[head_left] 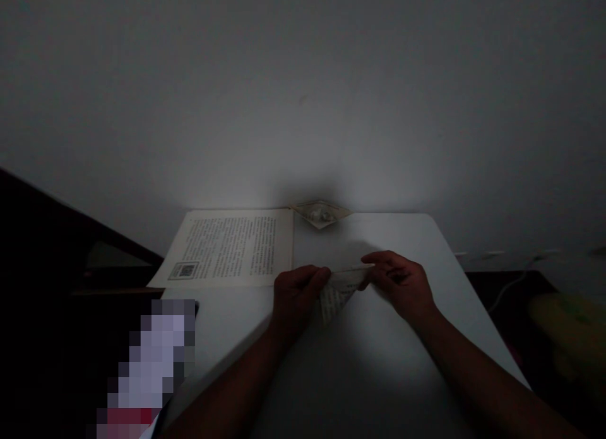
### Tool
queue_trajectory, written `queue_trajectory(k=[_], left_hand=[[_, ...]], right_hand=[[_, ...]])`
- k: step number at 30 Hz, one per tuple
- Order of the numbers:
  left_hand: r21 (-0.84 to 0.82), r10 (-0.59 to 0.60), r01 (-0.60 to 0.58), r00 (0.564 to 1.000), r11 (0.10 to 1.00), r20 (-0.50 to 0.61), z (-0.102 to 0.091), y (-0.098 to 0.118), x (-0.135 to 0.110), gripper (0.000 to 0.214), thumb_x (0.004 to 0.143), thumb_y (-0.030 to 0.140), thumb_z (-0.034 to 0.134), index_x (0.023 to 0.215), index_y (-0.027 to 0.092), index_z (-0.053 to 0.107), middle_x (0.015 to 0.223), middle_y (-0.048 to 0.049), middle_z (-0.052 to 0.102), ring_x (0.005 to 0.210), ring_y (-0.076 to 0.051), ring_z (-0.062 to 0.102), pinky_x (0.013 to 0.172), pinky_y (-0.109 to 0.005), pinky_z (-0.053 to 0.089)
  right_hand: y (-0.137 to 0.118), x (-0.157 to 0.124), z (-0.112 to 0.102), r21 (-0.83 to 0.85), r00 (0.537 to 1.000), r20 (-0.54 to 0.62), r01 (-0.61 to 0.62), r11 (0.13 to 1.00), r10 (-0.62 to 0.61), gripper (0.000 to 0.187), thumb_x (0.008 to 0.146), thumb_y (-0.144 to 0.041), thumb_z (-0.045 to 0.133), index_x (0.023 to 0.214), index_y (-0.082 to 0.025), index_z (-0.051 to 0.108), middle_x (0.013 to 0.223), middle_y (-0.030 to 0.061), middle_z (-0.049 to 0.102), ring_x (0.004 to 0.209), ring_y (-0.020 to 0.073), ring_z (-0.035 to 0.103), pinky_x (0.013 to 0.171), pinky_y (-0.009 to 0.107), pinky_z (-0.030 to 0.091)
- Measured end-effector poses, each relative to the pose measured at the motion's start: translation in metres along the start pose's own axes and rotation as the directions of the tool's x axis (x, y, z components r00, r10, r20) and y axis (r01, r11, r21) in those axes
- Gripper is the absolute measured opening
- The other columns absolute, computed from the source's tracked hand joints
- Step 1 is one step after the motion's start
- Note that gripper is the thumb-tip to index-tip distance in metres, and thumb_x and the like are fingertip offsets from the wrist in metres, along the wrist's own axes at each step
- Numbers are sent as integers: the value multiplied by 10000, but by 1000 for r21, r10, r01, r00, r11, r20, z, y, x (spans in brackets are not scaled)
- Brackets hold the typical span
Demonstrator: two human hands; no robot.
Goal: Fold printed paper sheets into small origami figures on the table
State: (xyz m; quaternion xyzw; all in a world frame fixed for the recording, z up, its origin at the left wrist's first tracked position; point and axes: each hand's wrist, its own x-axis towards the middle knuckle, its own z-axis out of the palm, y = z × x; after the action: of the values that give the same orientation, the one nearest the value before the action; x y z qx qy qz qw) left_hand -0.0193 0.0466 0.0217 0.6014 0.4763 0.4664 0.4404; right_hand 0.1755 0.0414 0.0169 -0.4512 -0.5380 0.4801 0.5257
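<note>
Over the white table [246, 306], a small piece of printed paper [338, 290] folded into a triangle is held between my two hands. My left hand [298, 294] pinches its left corner with the thumb on top. At the right corner, my right hand [400, 281] grips the paper between thumb and fingers, its index finger raised a little above the edge. The fingers under the paper are partly hidden. Beyond my hands, a folded paper boat [319, 215] rests at the table's back edge by the wall.
Printed sheets [231, 246] with a square code lie at the table's back left. A blurred-out bright object [151, 357] is at the left front edge. A pale wall [303, 98] rises directly behind the table. At the right are a cable [511, 287] and a dim yellowish object [568, 338].
</note>
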Motion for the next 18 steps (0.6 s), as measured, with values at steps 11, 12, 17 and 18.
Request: queue_trajectory(k=[11,12,17,18], left_hand=[[-97,-43,56,991,994,123,2,-7,1,373,819,380,571,539,133,581,473,43,435,471,-71,400,470,-191,316],[-94,-44,59,988,994,147,2,-7,1,376,820,377,571,538,130,592,468,40,449,466,-70,408,469,-189,320],[-91,-52,81,957,993,285,-1,-6,1,373,824,371,569,563,116,648,470,11,548,460,-79,486,474,-181,366],[-89,-59,92,947,992,317,-1,-6,1,368,824,371,570,575,113,658,483,1,574,467,-84,507,479,-182,379]], right_hand=[[-5,1,-7,-90,992,110,63,994,-53,313,854,-348,591,613,-157,652,579,23,631,561,131,583,545,244,447],[-5,1,-8,-83,992,114,64,995,-54,313,856,-338,590,606,-159,647,571,19,624,554,128,577,541,244,440],[1,-1,-14,-37,994,106,7,999,-3,317,842,-339,609,583,-157,637,523,12,602,500,122,551,495,247,408],[3,-1,-14,-29,994,104,-11,1000,14,312,832,-344,621,583,-156,636,513,11,600,488,121,547,489,248,408]])
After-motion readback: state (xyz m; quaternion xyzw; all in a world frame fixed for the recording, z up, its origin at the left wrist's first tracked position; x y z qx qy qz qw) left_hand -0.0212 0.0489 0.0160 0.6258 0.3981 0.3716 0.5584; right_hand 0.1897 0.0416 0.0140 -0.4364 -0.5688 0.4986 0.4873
